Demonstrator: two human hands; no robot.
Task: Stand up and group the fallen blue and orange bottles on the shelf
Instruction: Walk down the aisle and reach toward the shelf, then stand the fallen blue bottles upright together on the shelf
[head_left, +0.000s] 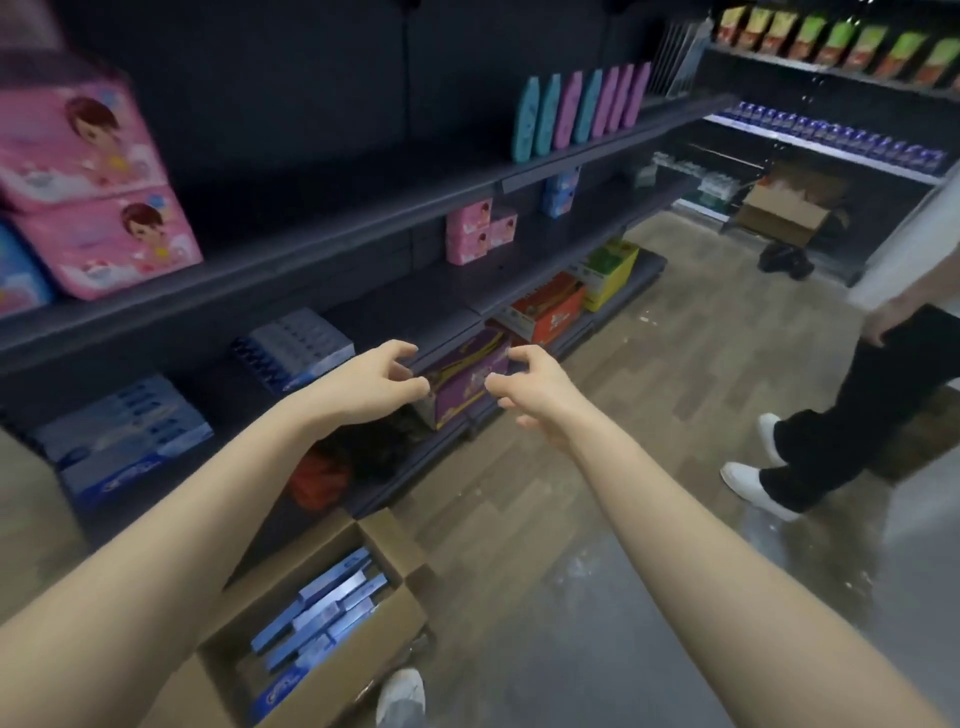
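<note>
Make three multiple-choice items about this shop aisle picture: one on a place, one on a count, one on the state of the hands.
1. Where do the standing bottles stand?
A. on the floor
B. on the upper shelf
C. in the cardboard box

2. How many hands hold a bottle?
A. none
B. one
C. two

3. How are the fingers of the left hand and the right hand?
A. flat on the shelf
B. closed round a box
C. loosely curled, holding nothing

Answers:
1 B, the teal and pink bottles line up upright on the upper shelf.
2 A, both hands are far below the bottles.
3 C, the fingers bend in the air and nothing lies between them.
</note>
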